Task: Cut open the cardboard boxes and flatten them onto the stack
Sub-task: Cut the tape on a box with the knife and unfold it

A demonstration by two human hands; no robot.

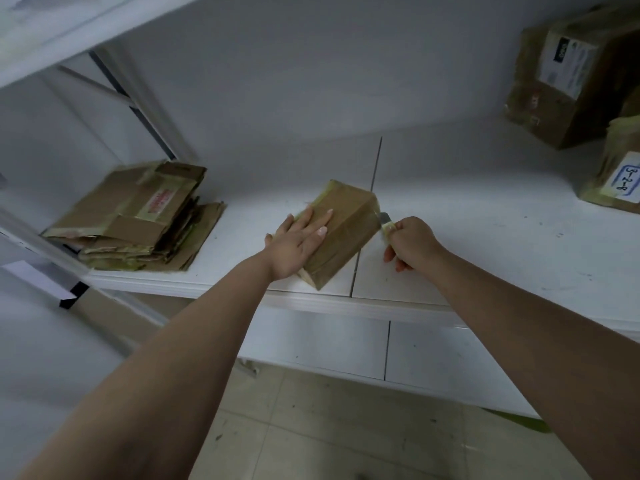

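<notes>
One handwritten label: "3-2-8"

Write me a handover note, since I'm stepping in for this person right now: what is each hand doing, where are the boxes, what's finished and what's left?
Left hand: flat, fingers straight, pressing on the small taped box at the shelf's front edge.
Right hand: grips the cutter, blade at the box's right end.
Done: flattened stack lies at the shelf's left.
Left: slit this box, flatten it, add it to the stack; then the labelled box and the box marked 3-2-8 at the right.
</notes>
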